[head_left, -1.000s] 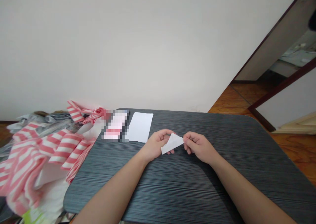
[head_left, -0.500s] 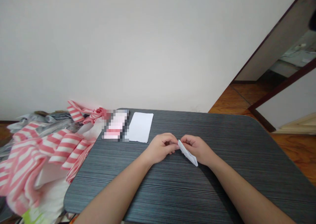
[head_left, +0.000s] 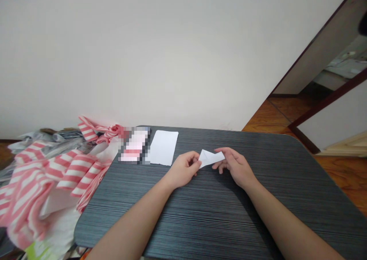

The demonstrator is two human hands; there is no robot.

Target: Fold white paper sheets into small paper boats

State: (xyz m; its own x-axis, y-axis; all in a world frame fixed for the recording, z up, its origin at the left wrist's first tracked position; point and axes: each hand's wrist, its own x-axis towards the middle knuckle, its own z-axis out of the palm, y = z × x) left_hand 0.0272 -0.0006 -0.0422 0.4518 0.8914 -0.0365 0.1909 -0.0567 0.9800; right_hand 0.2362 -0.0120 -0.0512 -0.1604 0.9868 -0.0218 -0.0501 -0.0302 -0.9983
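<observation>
A small folded piece of white paper [head_left: 210, 158] sits between the two hands, raised slightly above the middle of the desk [head_left: 258, 214], and its crease and layers form a rough pointed shape. On my left, the left hand [head_left: 183, 170] has a narrow grip on the paper's nearer end, pinching it between thumb and curled fingers. The right hand [head_left: 233, 166] is more open, its grip wider, with the fingers [head_left: 220, 151] spread and reaching over the far tip of the paper. From here I cannot tell whether those fingers are pressing the paper or only lying against it. Both bare forearms angle in from the bottom of the view. The desk has a dark grey, finely ribbed top with rounded corners. Toward its far edge, up and to the left of the hands, lies a flat sheet of white paper [head_left: 163, 147], well apart from them. Just beside that sheet is a pinkish flat object [head_left: 134, 145], pixelated too heavily for me to identify. Past the desk's left edge is a heap of pink-and-white striped material [head_left: 37, 183], with some grey material [head_left: 54, 135] behind it. Beyond the desk are a plain white wall [head_left: 172, 53], a wooden floor [head_left: 272, 114] and a dark door frame [head_left: 323, 103].
</observation>
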